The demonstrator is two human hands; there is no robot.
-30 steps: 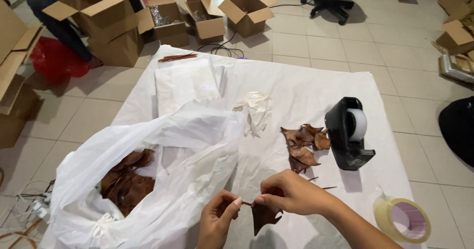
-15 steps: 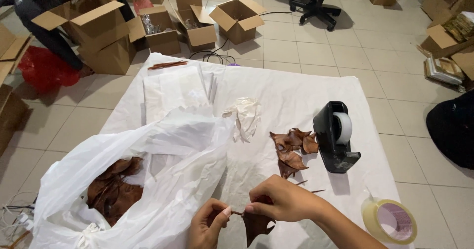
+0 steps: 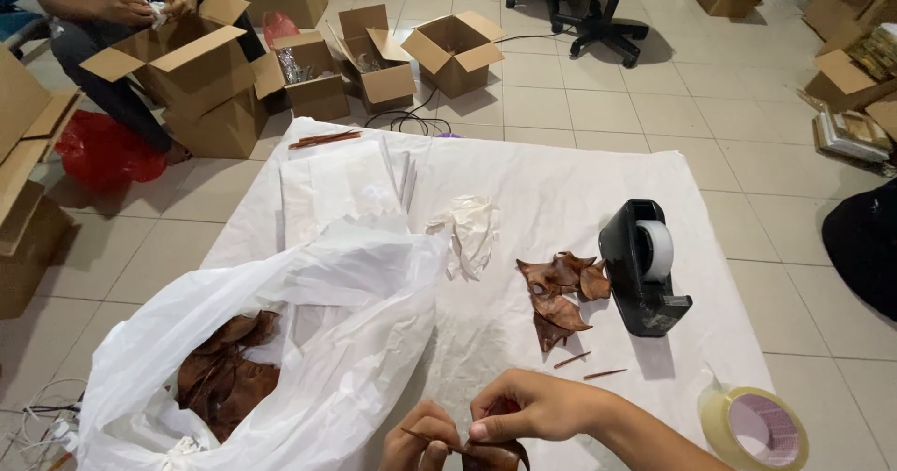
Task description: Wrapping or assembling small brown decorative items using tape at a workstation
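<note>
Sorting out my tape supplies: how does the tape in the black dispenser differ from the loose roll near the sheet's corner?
The roll in the black dispenser stands on edge, mounted in its holder; the loose tape roll lies flat on the white sheet. The mounted roll looks white and opaque, while the loose one looks clear and yellowish with a pinkish core. The loose roll also appears wider across. Both sit to the right of the dried brown leaves.

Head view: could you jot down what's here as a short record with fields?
Left hand: pinches a dry brown leaf by its stem
Right hand: grips the same leaf
Bag: white plastic, open, brown leaves inside
Leaf pile: loose on the white sheet
Dispenser: black, right of the pile
Tape roll: sheet's right edge
Background: cardboard boxes, another person's hands at one
</note>
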